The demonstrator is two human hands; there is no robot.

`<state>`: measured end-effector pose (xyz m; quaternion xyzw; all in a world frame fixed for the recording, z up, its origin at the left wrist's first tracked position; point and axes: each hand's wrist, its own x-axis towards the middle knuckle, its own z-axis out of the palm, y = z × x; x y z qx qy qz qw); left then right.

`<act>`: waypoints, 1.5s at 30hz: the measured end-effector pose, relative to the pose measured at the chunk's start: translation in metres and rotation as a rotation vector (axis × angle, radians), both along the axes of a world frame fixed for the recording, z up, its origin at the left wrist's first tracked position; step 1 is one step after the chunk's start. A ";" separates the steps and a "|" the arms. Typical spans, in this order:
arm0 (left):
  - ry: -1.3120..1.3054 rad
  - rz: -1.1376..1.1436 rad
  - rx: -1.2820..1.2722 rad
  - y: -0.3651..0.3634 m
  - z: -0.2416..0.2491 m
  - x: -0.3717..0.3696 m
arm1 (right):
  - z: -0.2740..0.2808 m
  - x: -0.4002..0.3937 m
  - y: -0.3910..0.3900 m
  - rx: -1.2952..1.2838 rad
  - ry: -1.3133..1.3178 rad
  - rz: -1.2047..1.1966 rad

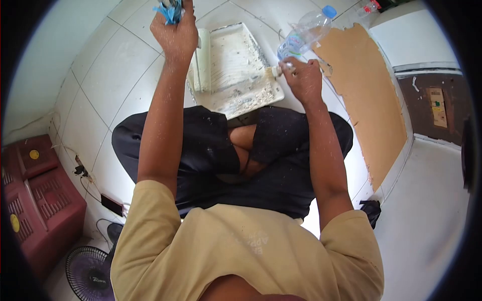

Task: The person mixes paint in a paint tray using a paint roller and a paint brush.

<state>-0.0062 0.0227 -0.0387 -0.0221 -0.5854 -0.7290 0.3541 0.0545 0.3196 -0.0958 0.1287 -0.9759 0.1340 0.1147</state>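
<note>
At the top of the head view, my left hand (176, 37) is closed around a crumpled blue and whitish item (169, 11), partly cut off by the frame edge. My right hand (304, 80) grips a small paintbrush (275, 71), its bristles pointing left over the right rim of a paint tray. The white tray (236, 65) is smeared with white paint and grey lumps. A pale roller (203, 60) lies along its left side. Just beyond my right hand, a clear plastic bottle with a blue cap (306, 32) lies on its side.
A brown cardboard sheet (369, 95) lies on the tiles at right. At left stand a maroon cabinet-like object (45, 200), a phone (111, 204) with cables and a fan (93, 273). A second bottle with a red cap (369, 7) is at upper right.
</note>
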 end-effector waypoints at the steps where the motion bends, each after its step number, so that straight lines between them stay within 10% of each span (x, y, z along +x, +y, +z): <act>1: -0.021 -0.036 0.001 -0.001 -0.001 -0.003 | 0.004 0.005 -0.003 -0.008 -0.012 -0.009; 7: -0.175 0.179 -0.218 0.002 -0.005 -0.011 | 0.015 0.001 -0.002 -0.760 -0.341 0.130; 13: -0.122 0.122 -0.237 0.004 -0.008 -0.013 | 0.000 -0.010 0.000 0.043 -0.158 0.034; 16: -0.099 0.158 -0.253 -0.001 -0.009 -0.014 | -0.004 -0.014 0.003 -0.619 -0.232 0.095; 20: -0.168 0.142 -0.163 -0.005 -0.009 -0.013 | -0.020 -0.016 0.014 -0.146 -0.245 -0.139; 24: -0.168 0.115 -0.031 -0.018 -0.009 -0.023 | -0.018 -0.018 0.014 -0.236 -0.191 -0.136; 35: -0.136 -0.055 0.120 -0.022 -0.019 -0.039 | -0.037 -0.047 0.055 -1.201 -0.331 -0.178; 45: -0.158 -0.395 -0.129 -0.021 -0.012 -0.066 | -0.041 -0.031 0.057 -0.808 -0.627 -0.144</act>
